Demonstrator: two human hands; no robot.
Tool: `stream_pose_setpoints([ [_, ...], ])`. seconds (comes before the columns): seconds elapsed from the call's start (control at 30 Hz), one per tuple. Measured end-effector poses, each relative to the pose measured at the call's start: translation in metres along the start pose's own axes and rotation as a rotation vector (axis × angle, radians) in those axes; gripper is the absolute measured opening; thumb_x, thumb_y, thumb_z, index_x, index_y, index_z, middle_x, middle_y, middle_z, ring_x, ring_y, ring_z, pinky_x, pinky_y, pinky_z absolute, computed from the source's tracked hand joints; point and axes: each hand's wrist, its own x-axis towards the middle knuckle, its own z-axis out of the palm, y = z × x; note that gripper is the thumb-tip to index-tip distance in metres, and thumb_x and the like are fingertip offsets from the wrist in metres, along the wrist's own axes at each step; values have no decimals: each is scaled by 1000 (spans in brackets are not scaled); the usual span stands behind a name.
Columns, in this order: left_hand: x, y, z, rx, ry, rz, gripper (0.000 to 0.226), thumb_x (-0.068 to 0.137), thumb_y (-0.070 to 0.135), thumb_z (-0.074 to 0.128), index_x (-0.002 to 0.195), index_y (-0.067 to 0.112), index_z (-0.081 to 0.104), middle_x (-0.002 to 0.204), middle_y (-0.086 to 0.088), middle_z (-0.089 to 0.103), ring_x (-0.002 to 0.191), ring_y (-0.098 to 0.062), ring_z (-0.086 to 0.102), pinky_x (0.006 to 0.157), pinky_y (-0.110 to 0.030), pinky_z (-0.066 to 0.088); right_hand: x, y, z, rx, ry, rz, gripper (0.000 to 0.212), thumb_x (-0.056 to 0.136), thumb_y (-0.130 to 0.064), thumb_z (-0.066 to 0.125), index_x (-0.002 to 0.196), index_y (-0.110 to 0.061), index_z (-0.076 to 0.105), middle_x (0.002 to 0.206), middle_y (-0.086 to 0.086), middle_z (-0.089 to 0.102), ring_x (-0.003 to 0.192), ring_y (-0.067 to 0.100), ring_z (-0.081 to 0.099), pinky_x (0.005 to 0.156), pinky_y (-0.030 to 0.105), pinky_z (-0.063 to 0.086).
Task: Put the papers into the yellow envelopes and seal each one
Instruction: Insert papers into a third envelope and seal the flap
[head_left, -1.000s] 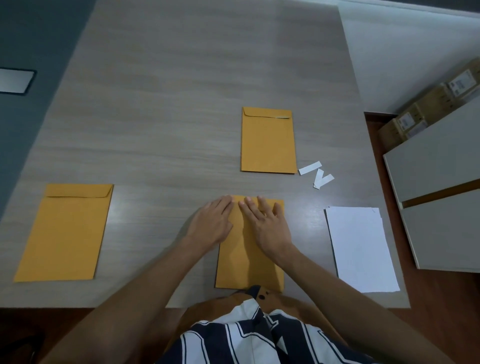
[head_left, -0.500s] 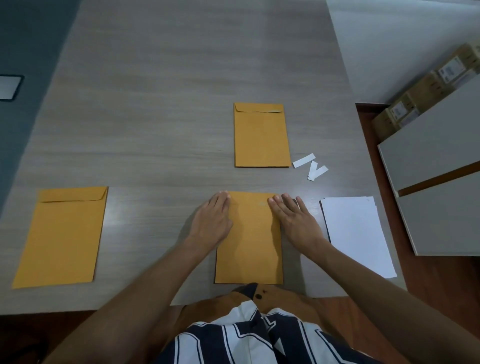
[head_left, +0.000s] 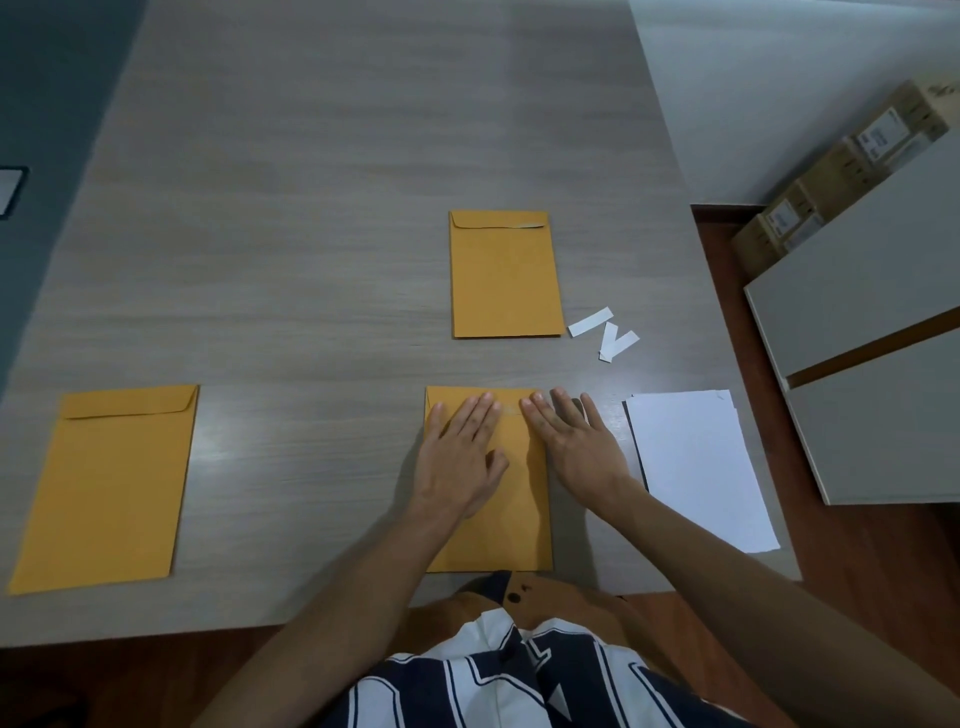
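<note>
A yellow envelope (head_left: 511, 525) lies flat at the table's near edge in front of me. My left hand (head_left: 460, 462) presses flat on its upper left part, fingers straight. My right hand (head_left: 576, 447) lies flat over its upper right corner, fingers straight and partly on the table. A second yellow envelope (head_left: 504, 275) with its flap folded down lies farther back in the middle. A third yellow envelope (head_left: 109, 483) lies at the near left. A small stack of white papers (head_left: 696, 467) lies to the right of my right hand.
Three white peel strips (head_left: 602, 332) lie between the far envelope and the papers. The grey wood-grain table (head_left: 311, 208) ends close on the right, where white cabinet panels (head_left: 872, 364) and cardboard boxes (head_left: 841, 176) stand on the floor.
My hands slid apart along the envelope's top edge, then my left hand moved back onto the flap. My right hand shifted slightly inward from the right corner.
</note>
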Motion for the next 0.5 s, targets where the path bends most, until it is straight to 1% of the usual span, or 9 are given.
stream_pose_setpoints([
  [0.1,-5,-17,-1,-21,11,-40,71,90,51,-4,155,24,7,163,8,4,150,-9,2,121,-49,1,0,0,-1,0,-14,13,61,103,-21,24,152,-24,-14,163,-2,-3,149,26,-8,121,48,-4],
  [0.23,-14,-42,-1,-27,1,-94,72,87,50,-9,155,30,2,162,14,0,150,-8,-2,120,-46,-9,-1,1,-6,-13,-47,21,61,103,-19,20,152,-25,-16,163,-3,-7,149,25,-11,120,50,-4],
  [0.33,-22,-55,-4,-7,19,-126,67,91,47,-4,155,30,4,162,13,3,150,-11,-1,120,-48,-9,0,-1,-6,2,-49,34,61,102,-17,19,152,-26,-16,162,-4,-7,149,25,-12,120,50,-6],
  [0.43,-23,-53,-6,-3,-17,-156,59,98,46,7,155,29,2,161,13,0,151,-14,-2,119,-50,-9,2,-4,-5,9,-50,41,63,102,-15,22,152,-25,-13,163,-3,-5,149,24,-12,120,49,-8],
  [0.47,-22,-51,-6,-18,-13,-162,60,98,47,7,155,30,5,161,14,3,151,-16,0,119,-50,-8,3,-5,-4,17,-35,44,64,101,-15,25,153,-25,-10,163,-3,-2,149,24,-11,120,48,-7],
  [0.5,-20,-51,-7,-45,6,-171,62,95,48,7,155,30,12,160,14,9,151,-19,6,119,-50,-5,5,-5,-6,23,-23,42,65,100,-16,29,154,-25,-5,163,-3,3,150,25,-9,121,48,-6],
])
